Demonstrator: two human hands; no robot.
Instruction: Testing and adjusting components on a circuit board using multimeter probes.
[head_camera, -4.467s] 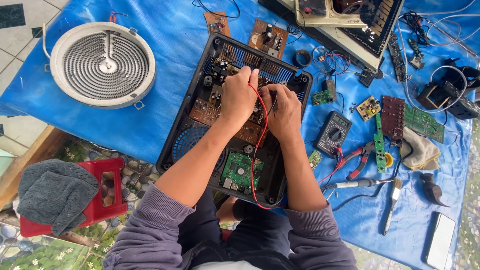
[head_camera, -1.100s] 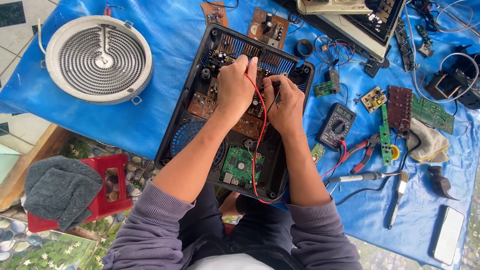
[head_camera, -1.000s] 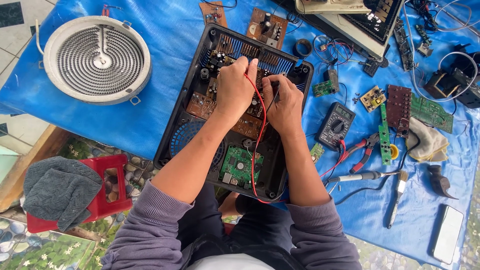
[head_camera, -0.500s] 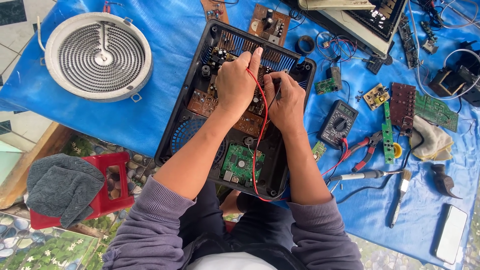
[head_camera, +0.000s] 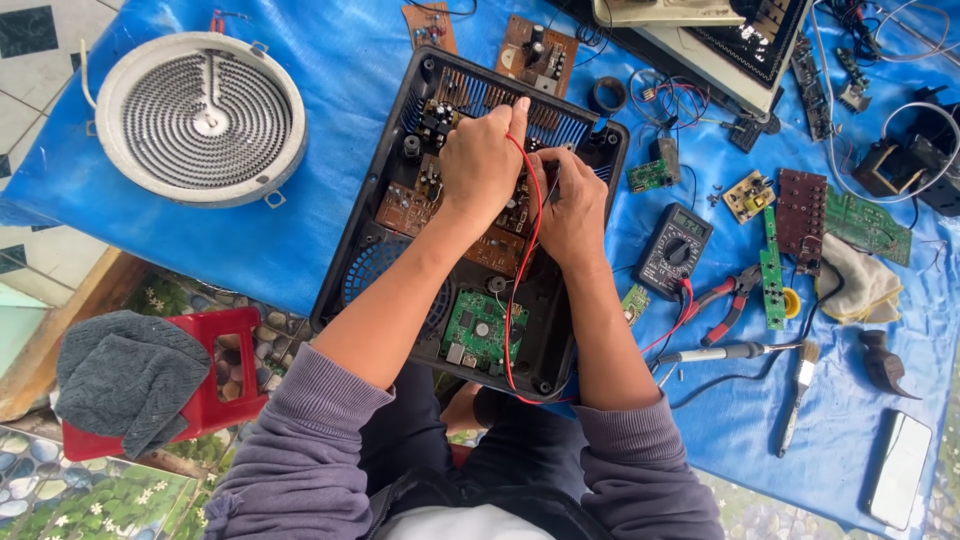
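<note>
An opened black appliance case (head_camera: 365, 262) lies on the blue sheet, with brown circuit boards (head_camera: 412, 205) and a small green board (head_camera: 476, 331) inside. My left hand (head_camera: 482, 160) rests over the brown board, fingers closed around a red probe lead (head_camera: 522, 262) that runs down over the case. My right hand (head_camera: 572, 205) is beside it, pinching a thin dark probe against the board. A multimeter (head_camera: 673, 250) lies just right of the case.
A round coil heating element (head_camera: 203, 116) sits at the left. Loose circuit boards (head_camera: 866, 223), red pliers (head_camera: 728, 300), a soldering iron (head_camera: 726, 352), a brush (head_camera: 797, 395) and a phone (head_camera: 901, 468) lie at the right. A red stool (head_camera: 214, 395) with a grey cloth stands lower left.
Both hands stay on the board. They have shifted slightly toward the far side of the case, and the view has drifted a little.
</note>
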